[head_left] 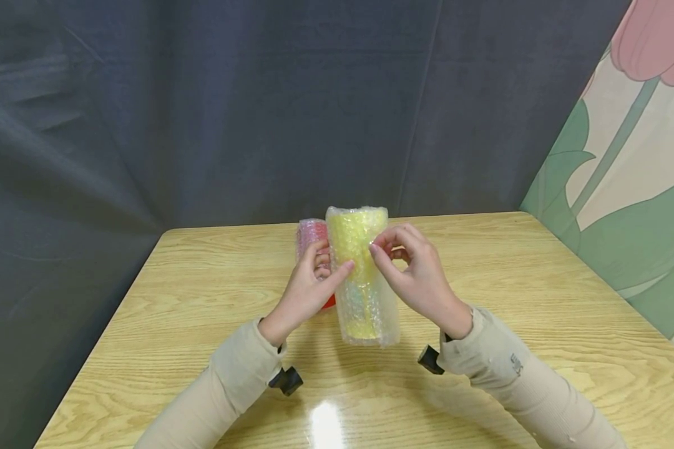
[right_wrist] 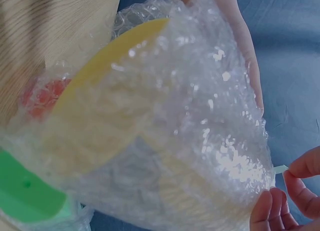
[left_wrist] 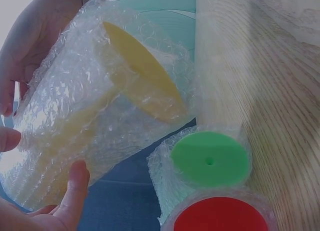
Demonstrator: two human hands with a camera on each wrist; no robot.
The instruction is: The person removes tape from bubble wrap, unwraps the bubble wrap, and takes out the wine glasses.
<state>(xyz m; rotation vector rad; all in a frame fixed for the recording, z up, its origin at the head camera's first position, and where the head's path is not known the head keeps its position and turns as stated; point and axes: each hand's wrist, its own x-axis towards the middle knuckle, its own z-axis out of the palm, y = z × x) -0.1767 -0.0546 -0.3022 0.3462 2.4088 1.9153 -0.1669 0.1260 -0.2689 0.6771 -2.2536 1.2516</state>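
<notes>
A yellow goblet-shaped thing (head_left: pixel 359 232) with a round base and a stem is wrapped in bubble wrap (left_wrist: pixel 65 76) and held tilted above the table. My left hand (head_left: pixel 309 280) grips the wrapped bundle from its left side, thumb across the front. At its right side my right hand (head_left: pixel 418 271) pinches a small pale strip, apparently tape (right_wrist: pixel 280 169), against the edge of the wrap. Behind the bundle stands a red bubble-wrapped thing (head_left: pixel 311 233). Beside it in the left wrist view is a green one (left_wrist: pixel 210 158); the head view hides it.
The wooden table (head_left: pixel 213 293) lies under both forearms. A dark cloth (head_left: pixel 292 112) hangs along its back and left. On the right is a wall (head_left: pixel 640 174) painted with a pink tulip and green leaves.
</notes>
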